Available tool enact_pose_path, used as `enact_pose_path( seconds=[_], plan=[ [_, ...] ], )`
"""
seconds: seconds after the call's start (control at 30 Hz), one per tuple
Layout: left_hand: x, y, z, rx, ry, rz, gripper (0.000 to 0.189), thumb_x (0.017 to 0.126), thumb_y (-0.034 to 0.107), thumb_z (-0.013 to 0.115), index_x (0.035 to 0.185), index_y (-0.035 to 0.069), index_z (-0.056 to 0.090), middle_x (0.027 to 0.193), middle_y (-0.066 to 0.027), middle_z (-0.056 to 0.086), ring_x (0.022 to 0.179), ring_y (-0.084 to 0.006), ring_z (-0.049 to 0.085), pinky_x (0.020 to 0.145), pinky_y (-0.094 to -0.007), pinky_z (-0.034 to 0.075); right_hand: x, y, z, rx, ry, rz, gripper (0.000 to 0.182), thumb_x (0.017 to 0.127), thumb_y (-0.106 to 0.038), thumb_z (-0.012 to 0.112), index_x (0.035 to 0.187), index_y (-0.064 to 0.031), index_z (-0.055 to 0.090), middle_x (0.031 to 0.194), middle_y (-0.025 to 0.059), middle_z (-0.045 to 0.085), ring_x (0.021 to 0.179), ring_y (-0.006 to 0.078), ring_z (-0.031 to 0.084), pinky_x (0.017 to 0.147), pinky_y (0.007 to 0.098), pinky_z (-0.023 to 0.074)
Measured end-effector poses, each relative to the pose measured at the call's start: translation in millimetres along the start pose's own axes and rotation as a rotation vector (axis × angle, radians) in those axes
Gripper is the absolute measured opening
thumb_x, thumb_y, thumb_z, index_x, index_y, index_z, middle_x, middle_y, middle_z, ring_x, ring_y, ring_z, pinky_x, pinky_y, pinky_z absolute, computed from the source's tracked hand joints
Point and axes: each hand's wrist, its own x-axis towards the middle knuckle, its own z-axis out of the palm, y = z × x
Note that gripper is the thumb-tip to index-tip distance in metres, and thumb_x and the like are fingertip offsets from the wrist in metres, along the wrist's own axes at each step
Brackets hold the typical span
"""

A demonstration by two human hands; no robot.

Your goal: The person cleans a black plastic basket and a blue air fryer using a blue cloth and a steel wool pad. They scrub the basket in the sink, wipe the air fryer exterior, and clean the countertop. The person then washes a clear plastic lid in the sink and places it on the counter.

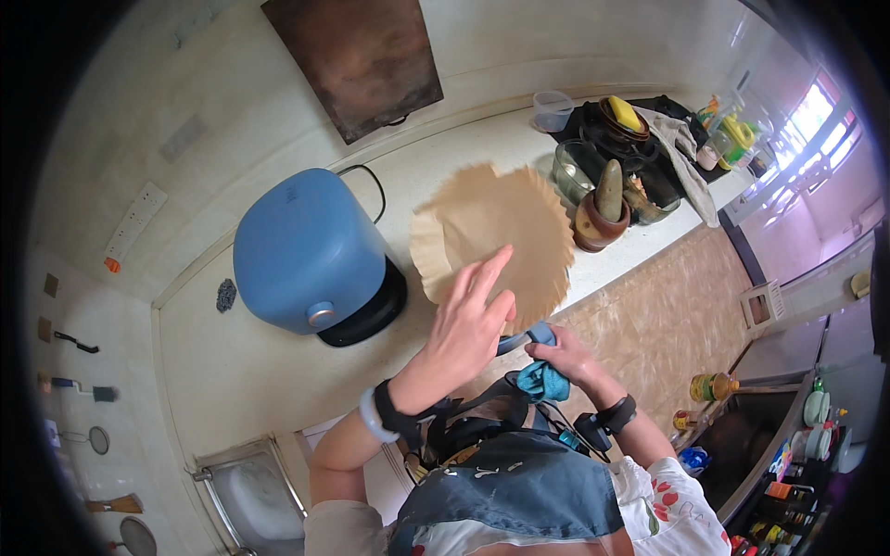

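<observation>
My right hand grips the blue handle of what looks like an air fryer basket. A round brown paper liner with a crimped rim spreads over it and hides most of it. Over the liner's near part reaches my left hand, index finger extended and thumb apart; whether it presses on the paper I cannot tell. Just left of the liner stands a blue air fryer with a round knob and a dark opening at its base. A bunched teal cloth sits against my right hand.
A stone pestle stands in a wooden mortar right of the liner. Behind are glass bowls, a yellow sponge and a plastic tub. A steel sink lies at lower left. A power cord loops behind the fryer.
</observation>
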Motion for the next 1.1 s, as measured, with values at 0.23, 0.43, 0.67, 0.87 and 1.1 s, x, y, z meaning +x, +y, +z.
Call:
enact_pose_path(
  seconds=[0.23,0.43,0.67,0.87,1.1],
  plan=[
    [-1,-52,103,0.16,-0.388,-0.306,0.011,0.072,-0.001,0.057,0.081,0.004,0.056,0.108,-0.0165,0.053,0.099,-0.0384,0.052,0.082,-0.0437,0.044,4,18,-14,0.038,-0.058,-0.079,0.031,0.078,-0.018,0.067,0.101,0.0019,0.062,0.086,0.0024,0.063,0.078,0.0094,0.054,0.072,0.0254,0.0461],
    [-1,-75,126,-0.028,-0.648,-0.269,0.015,0.072,0.002,0.057,0.087,0.002,0.059,0.091,-0.0166,0.055,0.089,-0.0346,0.057,0.077,-0.0417,0.046,15,33,-18,-0.105,-0.076,-0.102,0.043,0.075,-0.028,0.069,0.105,0.0015,0.06,0.087,0.0105,0.066,0.08,0.0159,0.059,0.075,0.0302,0.0477],
    [24,-88,114,-0.052,-1.168,-0.371,0.05,0.074,0.005,0.057,0.124,0.01,0.055,0.107,-0.0188,0.061,0.106,-0.0341,0.056,0.089,-0.0383,0.046,12,29,-23,-0.037,-0.113,-0.145,0.038,0.077,-0.024,0.069,0.104,0.0021,0.06,0.089,0.0085,0.065,0.082,0.0134,0.058,0.076,0.0287,0.0474],
    [34,-99,133,0.188,-0.866,-0.253,0.069,0.076,0.02,0.068,0.139,0.024,0.039,0.14,-0.0262,0.03,0.124,-0.0408,0.04,0.102,-0.0414,0.037,10,22,-22,-0.041,-0.143,-0.122,0.039,0.079,-0.024,0.068,0.106,0.0023,0.059,0.091,0.0073,0.064,0.083,0.0123,0.057,0.077,0.0279,0.0472],
    [35,-119,154,0.144,-1.29,-0.447,0.082,0.078,0.031,0.069,0.143,0.042,0.021,0.153,-0.0178,-0.006,0.134,-0.0541,0.009,0.106,-0.0558,0.027,9,22,-24,0.084,-0.2,-0.08,0.049,0.083,-0.035,0.068,0.111,0.0036,0.056,0.097,0.009,0.064,0.089,0.013,0.056,0.08,0.0272,0.0462]
  ],
)
